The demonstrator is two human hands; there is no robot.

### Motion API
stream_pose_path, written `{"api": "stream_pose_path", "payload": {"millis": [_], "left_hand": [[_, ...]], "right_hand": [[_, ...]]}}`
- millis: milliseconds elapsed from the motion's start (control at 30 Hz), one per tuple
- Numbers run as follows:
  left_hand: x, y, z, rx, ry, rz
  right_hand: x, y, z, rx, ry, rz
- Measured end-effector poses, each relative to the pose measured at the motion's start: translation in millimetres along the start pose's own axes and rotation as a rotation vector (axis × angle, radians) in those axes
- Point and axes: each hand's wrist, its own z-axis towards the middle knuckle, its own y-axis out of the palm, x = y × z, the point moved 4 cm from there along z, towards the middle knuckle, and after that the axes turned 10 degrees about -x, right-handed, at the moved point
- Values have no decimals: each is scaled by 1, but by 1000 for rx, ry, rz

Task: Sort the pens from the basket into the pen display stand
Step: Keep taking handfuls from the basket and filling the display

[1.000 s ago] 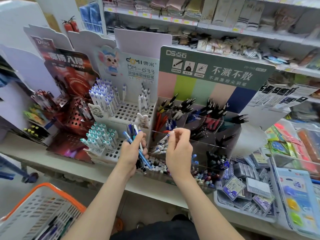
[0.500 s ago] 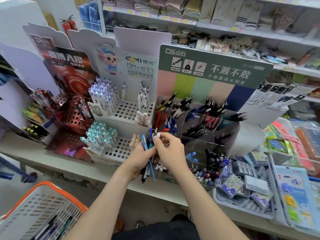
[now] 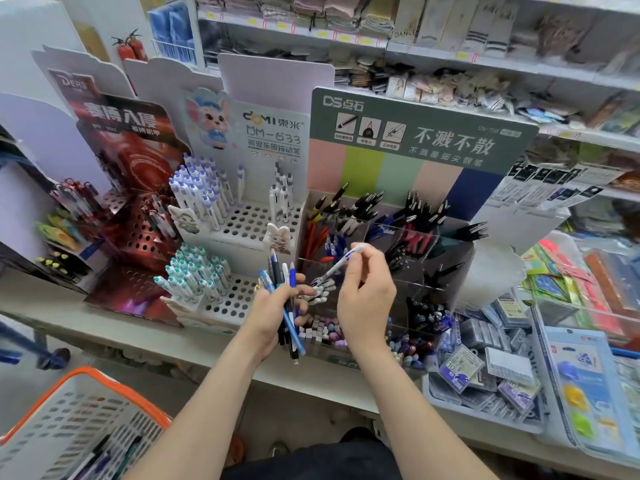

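On the counter, the compartment stand sits at 12 o'clock, with the hole stand beside it at 10 and a tray at 4. The basket lies at 7, below the counter. Shelves run behind.

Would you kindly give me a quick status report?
Left hand grips a pen bundle. Right hand pinches one white pen at the clear display stand. Nothing visibly blocking.

We find one long pale shelf carrying the display. From left to right it bears a red stand with perforated tiers, a white stand with rows of holes, and a clear stand divided into compartments under a green header. The three stand side by side. Right of them sits a shallow tray of small boxes, then flat blister packs.
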Motion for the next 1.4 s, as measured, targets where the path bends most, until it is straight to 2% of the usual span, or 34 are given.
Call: {"api": "stream_pose_path", "payload": {"millis": [200, 267, 400, 467, 567, 633, 700, 800, 867, 967, 1133, 1233, 1300, 1400], "left_hand": [[5, -2, -2, -23, -25, 100], [5, -4, -2, -18, -25, 78], [7, -6, -4, -102, -31, 15], [11, -2, -9, -166, -66, 78], [15, 4, -15, -211, -124, 200], [14, 6, -15, -242, -136, 240], [12, 3, -12, -265, -158, 257], [5, -5, -7, -212, -179, 238], [2, -9, -4, -139, -172, 181], [2, -14, 2, -57, -138, 111], [8, -17, 3, -37, -73, 43], [10, -15, 3, -3, -34, 63], [13, -14, 3, -5, 3, 98], [18, -9, 0, -114, 19, 113]], "right_hand": [[36, 44, -21, -391, 76, -339], [36, 47, -21, -439, 105, -406], [11, 39, -12, -378, 141, -191], [1, 42, -6, -457, 209, -43], [0, 46, 0, -561, 303, -19], [0, 42, 5, -523, 350, 76], [-6, 31, 11, -359, 332, 173], [-22, 8, 25, -18, 161, 249], [-23, 1, 29, 58, 57, 245], [-13, 6, 25, -54, -36, 91], [17, 39, -9, -453, -115, -287], [26, 46, -16, -533, -117, -439], [23, 46, -14, -516, -108, -443], [10, 41, -10, -466, 45, -208]]}}
